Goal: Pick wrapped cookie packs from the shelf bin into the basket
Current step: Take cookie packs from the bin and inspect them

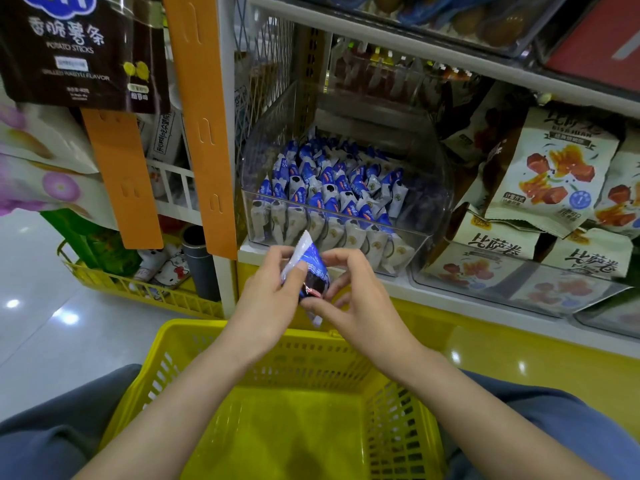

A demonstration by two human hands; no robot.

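Observation:
A clear plastic shelf bin (420, 237) holds several blue-and-white wrapped cookie packs (332, 199) standing in rows. In front of the bin, above the far rim of the yellow basket (194, 344), both hands hold one blue-and-white cookie pack (311, 263). My left hand (268, 292) pinches its left side with thumb and fingers. My right hand (353, 299) pinches its lower right end with curled fingers. The basket's floor shows no items.
Beige snack bags (550, 174) fill the bin to the right. An orange hanging strip (204, 133) and dark potato-stick bags (76, 50) hang at left. A low yellow wire rack (138, 289) sits on the shiny floor. My knees flank the basket.

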